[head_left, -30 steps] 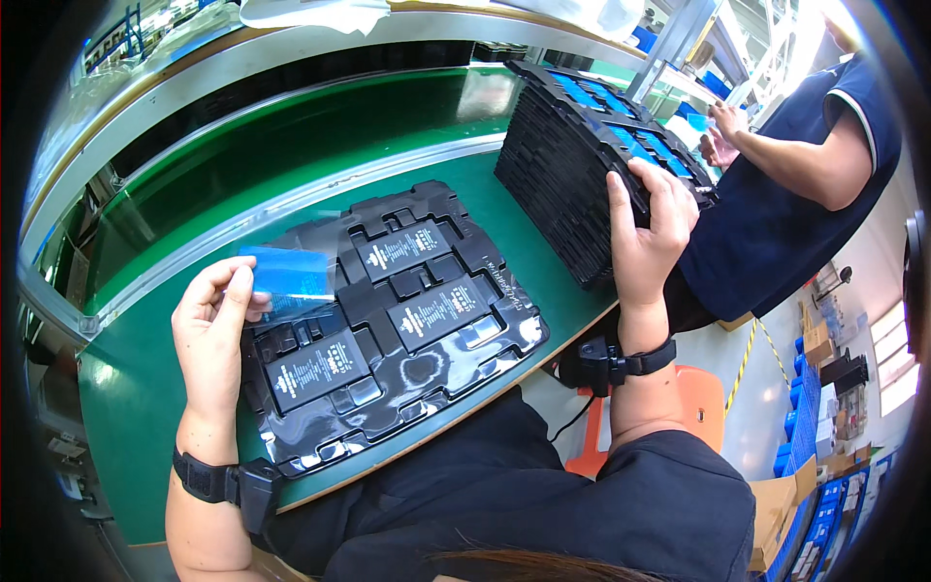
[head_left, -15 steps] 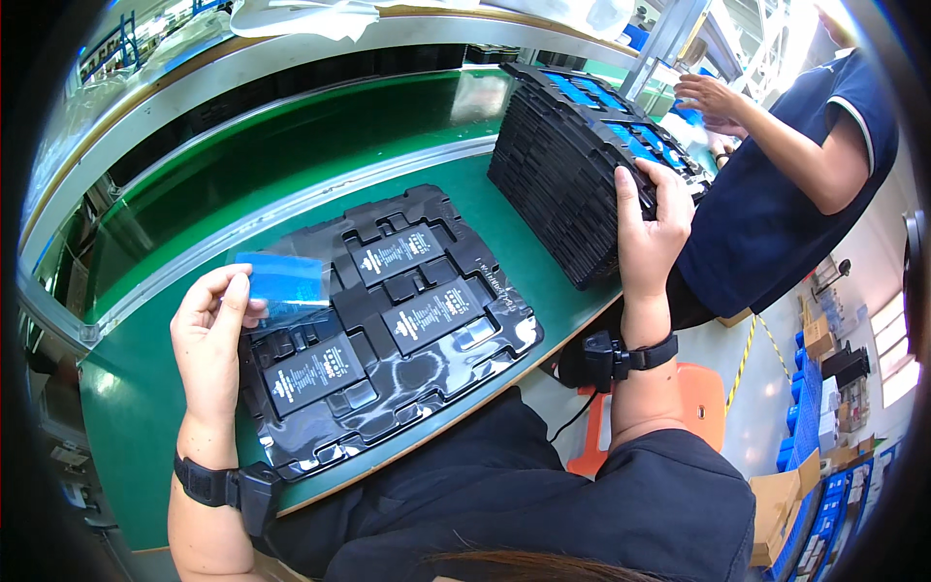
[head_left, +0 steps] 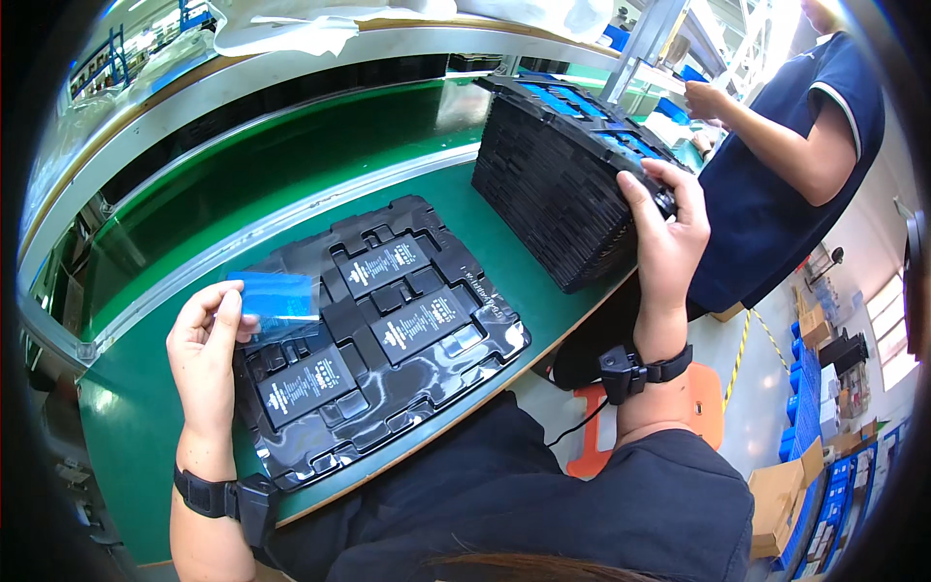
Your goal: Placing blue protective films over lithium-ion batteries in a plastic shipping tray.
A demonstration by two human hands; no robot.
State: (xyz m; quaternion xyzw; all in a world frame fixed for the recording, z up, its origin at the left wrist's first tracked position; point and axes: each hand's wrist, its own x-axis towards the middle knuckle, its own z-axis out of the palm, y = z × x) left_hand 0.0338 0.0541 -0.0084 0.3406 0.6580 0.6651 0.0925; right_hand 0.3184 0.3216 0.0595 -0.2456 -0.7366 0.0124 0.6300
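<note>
My left hand (head_left: 206, 354) pinches a small blue rectangular film piece (head_left: 276, 296) above the left part of a black moulded tray (head_left: 485, 325). That tray lies on the green bench and holds three flat black rectangular parts (head_left: 422, 325) with white labels. My right hand (head_left: 667, 228) grips the near top edge of a tall stack of black trays (head_left: 558, 199) at the bench's right end. The stack's top tray holds several blue-covered parts (head_left: 582, 112).
A green conveyor belt (head_left: 291, 165) with a metal rail (head_left: 291, 218) runs behind the bench. A person in a dark blue shirt (head_left: 786, 165) stands at the right beside the stack. An orange stool (head_left: 703, 412) and cardboard boxes with blue bins (head_left: 805, 466) are on the floor, right.
My right hand has slid a little further along the stack's top edge. My left hand with the blue film stays over the tray, barely moved. The other person's arm has shifted.
</note>
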